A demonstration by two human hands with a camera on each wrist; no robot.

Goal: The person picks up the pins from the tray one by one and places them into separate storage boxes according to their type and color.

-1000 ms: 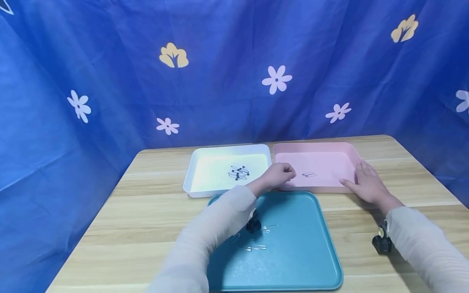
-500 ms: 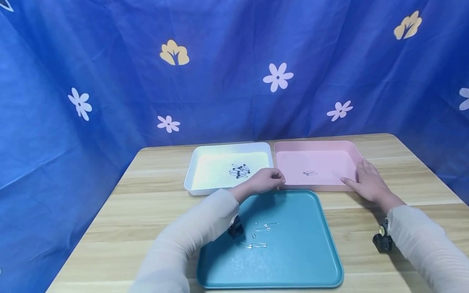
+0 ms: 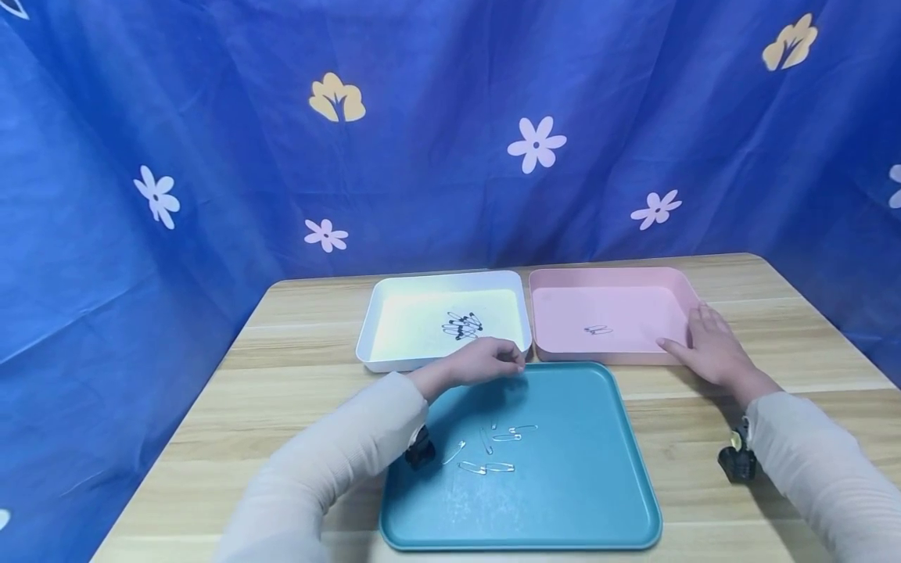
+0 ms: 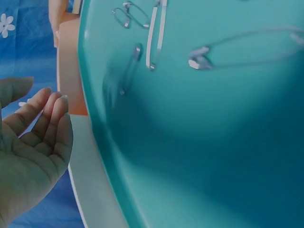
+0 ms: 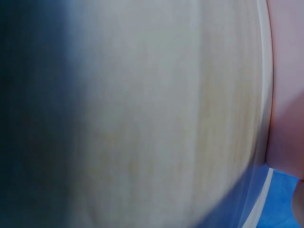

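My left hand hovers where the white tray's front corner meets the back edge of the teal tray. Seen from the left wrist, that hand has loosely bent fingers with nothing between them. Several silver safety pins lie scattered on the teal tray; a few, such as one large safety pin, show close up in the left wrist view. My right hand rests with extended fingers on the right side of the pink tray, thumb at its front rim. A few safety pins lie inside it.
The white tray stands at the back left beside the pink one, holding a pile of black-headed safety pins. All three trays sit on a wooden table. A blue flowered curtain hangs behind.
My left hand has drawn back leftward and toward me, from the pink tray's front left corner to between the white and teal trays. The right hand stays in place.
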